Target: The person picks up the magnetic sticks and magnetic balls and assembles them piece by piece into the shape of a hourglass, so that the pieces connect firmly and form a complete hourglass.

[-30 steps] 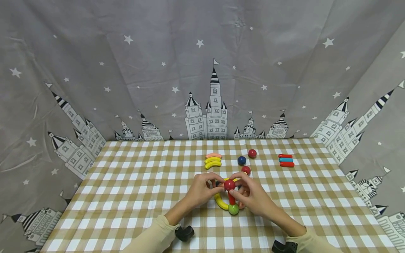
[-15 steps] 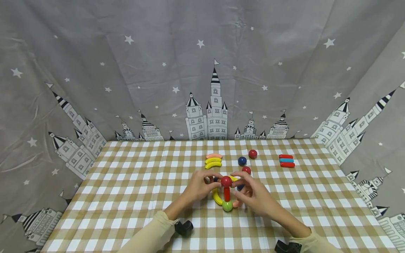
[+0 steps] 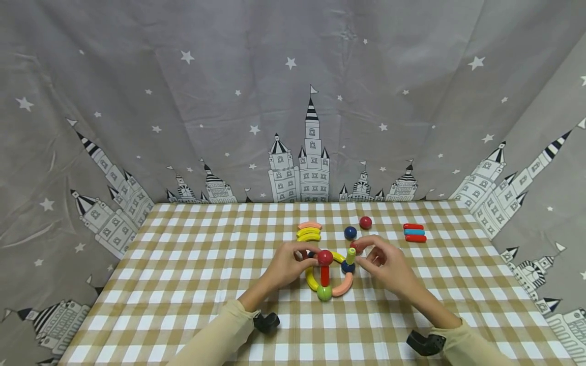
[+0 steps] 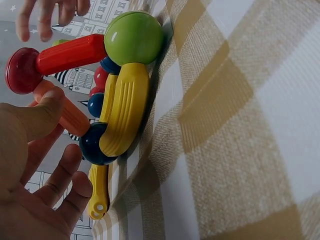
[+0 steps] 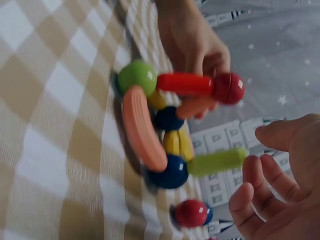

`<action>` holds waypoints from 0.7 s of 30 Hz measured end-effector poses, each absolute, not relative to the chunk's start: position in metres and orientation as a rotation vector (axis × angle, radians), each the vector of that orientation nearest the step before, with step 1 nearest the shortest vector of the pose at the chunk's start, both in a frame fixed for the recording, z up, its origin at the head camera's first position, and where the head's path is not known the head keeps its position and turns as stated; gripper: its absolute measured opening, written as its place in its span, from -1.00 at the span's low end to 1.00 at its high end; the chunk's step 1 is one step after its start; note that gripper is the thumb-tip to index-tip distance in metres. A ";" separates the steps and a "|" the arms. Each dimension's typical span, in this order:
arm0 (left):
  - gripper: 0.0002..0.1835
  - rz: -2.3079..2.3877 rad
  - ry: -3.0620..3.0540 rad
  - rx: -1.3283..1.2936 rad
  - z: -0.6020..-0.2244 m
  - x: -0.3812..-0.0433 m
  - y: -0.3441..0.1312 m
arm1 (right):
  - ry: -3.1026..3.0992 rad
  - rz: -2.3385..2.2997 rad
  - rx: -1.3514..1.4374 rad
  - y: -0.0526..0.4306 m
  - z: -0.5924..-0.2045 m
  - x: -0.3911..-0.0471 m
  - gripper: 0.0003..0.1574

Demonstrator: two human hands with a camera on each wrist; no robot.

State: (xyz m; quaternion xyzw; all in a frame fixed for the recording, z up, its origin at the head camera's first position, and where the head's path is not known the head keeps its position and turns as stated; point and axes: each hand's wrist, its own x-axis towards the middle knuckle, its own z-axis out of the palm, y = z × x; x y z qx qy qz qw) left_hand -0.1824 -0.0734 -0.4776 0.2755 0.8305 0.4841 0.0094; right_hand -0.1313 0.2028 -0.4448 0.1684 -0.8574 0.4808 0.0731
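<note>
A ring of curved yellow rods point(image 3: 312, 280) and a salmon curved rod point(image 3: 343, 285), joined by balls, lies on the cloth. From its green ball point(image 3: 324, 293) a red rod point(image 3: 324, 276) rises to a red ball point(image 3: 325, 257). An orange rod point(image 4: 75, 119) links that red ball to a dark blue ball point(image 4: 95, 145). My left hand point(image 3: 285, 265) pinches the orange rod just below the red ball. A light green rod point(image 3: 351, 256) stands on another blue ball point(image 3: 348, 268). Beside its tip, my right hand point(image 3: 390, 264) has its thumb and fingers spread, holding nothing.
Behind the ring sit loose balls, a blue one point(image 3: 350, 233) and a red one point(image 3: 365, 222). Curved rods point(image 3: 309, 232) lie stacked at back left, straight red and blue rods point(image 3: 414, 232) at back right. A checked cloth point(image 3: 183, 264) covers the table; a grey curtain point(image 3: 220, 101) hangs behind.
My right hand has left the red ball and moved right and back to the light green rod. The ring and red ball have shifted slightly left and away; my left hand moved with them.
</note>
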 end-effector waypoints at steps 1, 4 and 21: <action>-0.81 1.511 2.595 0.860 -0.478 -0.183 -0.073 | -2.582 1.471 0.498 0.205 -0.446 -0.134 -0.58; -0.81 1.506 2.599 0.853 -0.478 -0.182 -0.073 | -2.608 1.579 0.492 0.211 -0.451 -0.142 -0.58; -0.80 1.502 2.600 0.841 -0.477 -0.181 -0.074 | -2.681 1.806 0.699 0.209 -0.465 -0.160 -0.63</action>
